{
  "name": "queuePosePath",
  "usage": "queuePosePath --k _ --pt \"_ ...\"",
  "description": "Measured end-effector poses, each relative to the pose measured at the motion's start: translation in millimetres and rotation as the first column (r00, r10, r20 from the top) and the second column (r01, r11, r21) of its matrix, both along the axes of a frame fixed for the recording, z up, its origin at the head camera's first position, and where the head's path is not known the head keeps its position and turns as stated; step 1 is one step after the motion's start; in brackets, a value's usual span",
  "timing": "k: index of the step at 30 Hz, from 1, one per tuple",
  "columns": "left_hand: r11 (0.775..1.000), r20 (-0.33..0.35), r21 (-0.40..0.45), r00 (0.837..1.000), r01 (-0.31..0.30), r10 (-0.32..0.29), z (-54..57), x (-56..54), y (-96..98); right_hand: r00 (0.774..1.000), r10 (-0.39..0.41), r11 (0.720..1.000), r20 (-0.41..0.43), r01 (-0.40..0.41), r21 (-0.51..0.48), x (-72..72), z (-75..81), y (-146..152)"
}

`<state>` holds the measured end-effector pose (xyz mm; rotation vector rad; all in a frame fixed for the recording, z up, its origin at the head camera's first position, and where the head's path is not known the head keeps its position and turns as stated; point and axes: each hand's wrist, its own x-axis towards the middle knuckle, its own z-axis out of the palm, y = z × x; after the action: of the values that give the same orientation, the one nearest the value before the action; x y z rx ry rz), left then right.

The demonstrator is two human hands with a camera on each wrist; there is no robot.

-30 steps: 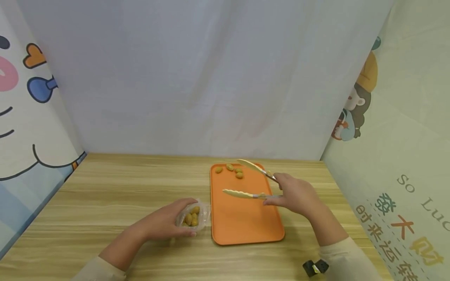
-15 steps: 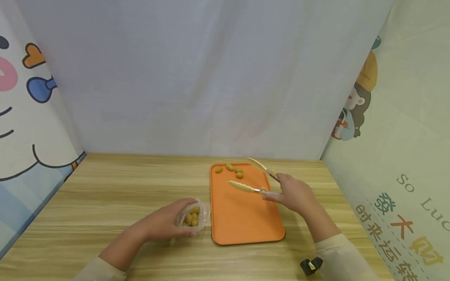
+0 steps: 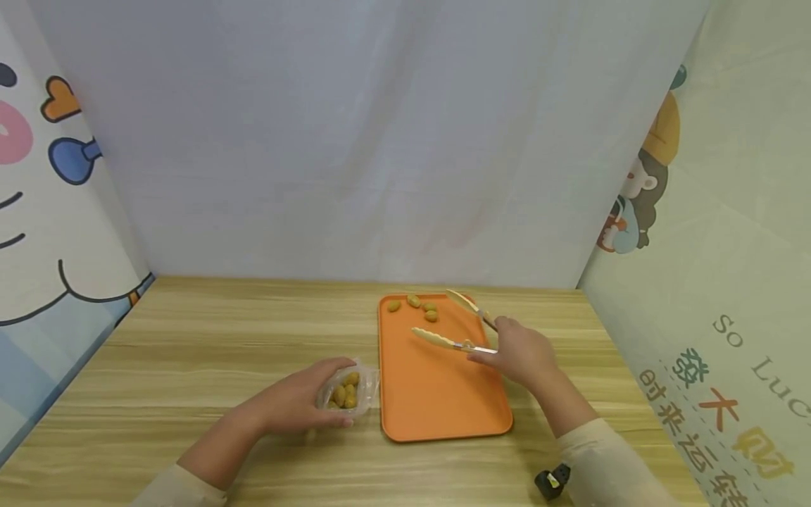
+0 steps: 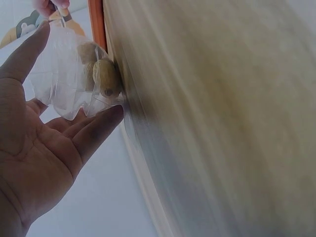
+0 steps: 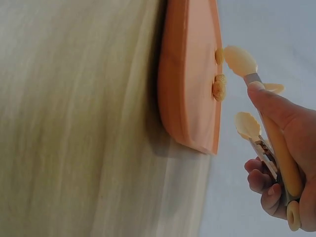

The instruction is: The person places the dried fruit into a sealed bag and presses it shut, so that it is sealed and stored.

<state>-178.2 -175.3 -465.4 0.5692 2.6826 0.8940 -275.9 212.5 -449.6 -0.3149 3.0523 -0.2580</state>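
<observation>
My left hand (image 3: 298,401) curves its thumb and fingers round a clear plastic bag (image 4: 61,74) on the table, left of the orange tray (image 3: 443,405). Inside the bag sit several yellow-brown oval fruits (image 3: 345,391), like large olives. My right hand (image 3: 524,353) grips a pair of tongs (image 3: 434,336) with cream scalloped tips, over the tray's right side. The tongs' arms are spread wide, with nothing between the tips. Several more oval fruits (image 3: 431,315) lie near the tray's far edge, in front of the tips and to their left.
A wood-grain table (image 3: 222,338) bears everything. A pale curtain (image 3: 348,155) hangs behind it, with printed cloths at left and right. A small black object (image 3: 552,482) shows beside the right sleeve (image 3: 608,458).
My right hand first moved the tongs back and to the right, then shifted slightly left and nearer, with the tongs still spread. The left hand and the bag stay put.
</observation>
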Motion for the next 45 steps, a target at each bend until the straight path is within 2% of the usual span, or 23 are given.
queuePosePath --k 6,18,45 --pt "1.0 -0.021 -0.005 1.0 -0.001 0.001 -0.7 -0.4 -0.1 1.0 0.003 1.0 0.011 -0.003 0.031 3.4 0.3 -4.6" --pt "1.0 -0.008 -0.005 1.0 -0.008 0.008 0.6 0.7 -0.6 0.999 0.032 0.993 -0.029 -0.028 0.118 2.5 -1.9 -7.6" --pt "1.0 -0.016 -0.016 1.0 0.01 -0.01 -2.1 0.7 -1.3 0.998 0.039 0.994 -0.043 -0.034 0.106 0.8 -8.7 -4.5"
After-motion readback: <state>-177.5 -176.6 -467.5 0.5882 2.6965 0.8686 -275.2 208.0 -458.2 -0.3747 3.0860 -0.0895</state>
